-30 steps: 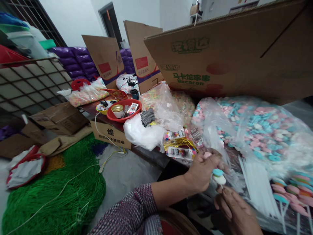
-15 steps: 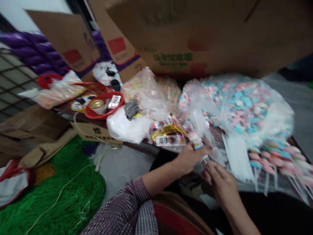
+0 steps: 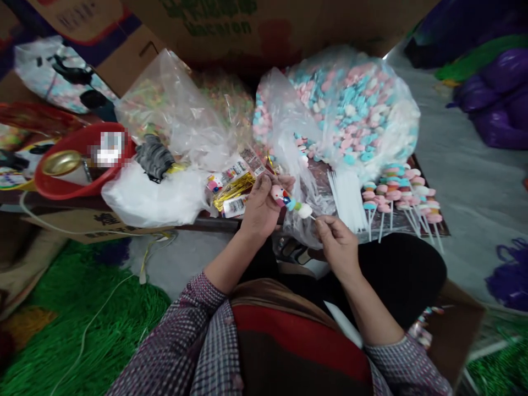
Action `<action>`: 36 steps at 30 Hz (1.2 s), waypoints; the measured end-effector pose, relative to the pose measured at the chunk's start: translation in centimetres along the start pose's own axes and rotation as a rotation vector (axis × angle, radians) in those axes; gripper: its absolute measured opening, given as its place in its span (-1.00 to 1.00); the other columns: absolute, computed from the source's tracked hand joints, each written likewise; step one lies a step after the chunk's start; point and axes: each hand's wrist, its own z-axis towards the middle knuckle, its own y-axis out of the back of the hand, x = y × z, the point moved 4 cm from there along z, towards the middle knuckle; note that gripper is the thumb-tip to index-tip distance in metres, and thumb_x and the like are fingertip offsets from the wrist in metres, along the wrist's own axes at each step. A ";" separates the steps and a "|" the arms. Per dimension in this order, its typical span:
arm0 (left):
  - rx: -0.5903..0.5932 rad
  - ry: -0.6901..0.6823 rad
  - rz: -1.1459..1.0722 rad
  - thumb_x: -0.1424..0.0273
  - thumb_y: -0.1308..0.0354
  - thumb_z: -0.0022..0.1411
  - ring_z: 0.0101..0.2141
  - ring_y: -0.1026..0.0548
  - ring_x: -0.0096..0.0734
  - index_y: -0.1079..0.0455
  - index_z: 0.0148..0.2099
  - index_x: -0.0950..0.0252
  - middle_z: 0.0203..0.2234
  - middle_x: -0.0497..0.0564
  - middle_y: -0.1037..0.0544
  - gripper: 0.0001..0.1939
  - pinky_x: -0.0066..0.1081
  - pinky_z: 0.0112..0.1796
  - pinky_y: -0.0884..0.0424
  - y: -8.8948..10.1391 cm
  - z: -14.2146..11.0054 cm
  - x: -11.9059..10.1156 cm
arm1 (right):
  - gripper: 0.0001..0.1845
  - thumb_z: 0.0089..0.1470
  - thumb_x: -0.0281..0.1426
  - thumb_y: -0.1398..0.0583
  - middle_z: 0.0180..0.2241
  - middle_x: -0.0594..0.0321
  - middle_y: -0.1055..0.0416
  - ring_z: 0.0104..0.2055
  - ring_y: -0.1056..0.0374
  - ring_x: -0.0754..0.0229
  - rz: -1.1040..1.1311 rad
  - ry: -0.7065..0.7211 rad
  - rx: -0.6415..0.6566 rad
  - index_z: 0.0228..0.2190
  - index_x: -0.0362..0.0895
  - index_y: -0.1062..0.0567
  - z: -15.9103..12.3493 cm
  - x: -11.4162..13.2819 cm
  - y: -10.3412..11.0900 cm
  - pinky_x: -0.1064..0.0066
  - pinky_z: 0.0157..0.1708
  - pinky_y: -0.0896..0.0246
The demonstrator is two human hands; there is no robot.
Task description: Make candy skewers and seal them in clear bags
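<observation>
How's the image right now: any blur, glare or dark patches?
All in the head view: sweets between left hand and right hand fairly clear; glare on the clear bag; carton behind in shadow; blocky pixels over part of the red basin; green strands smeared toward the frame's edge.

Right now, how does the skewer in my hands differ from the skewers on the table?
The held skewer sits between left hand and right hand; the other skewers lie untouched. Printed wrapping shows at the held skewer's upper end; the other skewers show none. Both have pastel pieces on pale sticks.
</observation>
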 end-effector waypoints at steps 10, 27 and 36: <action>-0.015 -0.053 0.002 0.28 -0.27 0.32 -0.16 -0.60 -0.39 -0.41 -0.27 0.19 -0.34 -0.08 -0.60 -0.85 -0.25 -0.01 -0.51 0.2 0.1 1.2 | -0.49 0.02 0.12 -0.34 -0.82 0.62 0.04 -0.74 0.17 0.40 0.421 -0.376 0.318 -0.48 -0.07 -0.45 -0.4 -1.3 -2.2 0.36 -0.48 -0.29; 0.172 0.106 0.107 0.08 -0.51 -0.01 -0.04 -0.62 -0.22 -0.47 0.03 0.17 -0.26 0.01 -0.67 -0.41 -0.25 -0.01 -0.48 0.2 -1.9 2.8 | -0.64 0.12 -0.03 -0.30 -0.64 0.43 -0.27 -0.61 -0.08 0.34 0.156 -0.151 0.088 -0.33 -0.08 -0.58 -0.2 -0.5 -1.5 0.44 -0.56 -0.06; 0.061 0.069 0.088 0.22 -0.30 0.28 -0.21 -0.64 -0.30 -0.49 -0.24 0.18 -0.43 -0.07 -0.62 -0.84 -0.24 -0.02 -0.51 -0.1 -0.5 0.1 | -0.73 0.09 -0.13 -0.33 -0.48 0.30 -0.52 -0.45 -0.33 0.26 -0.011 0.083 -0.022 -0.33 -0.08 -0.66 0.2 -0.2 -0.4 0.38 -0.38 -0.28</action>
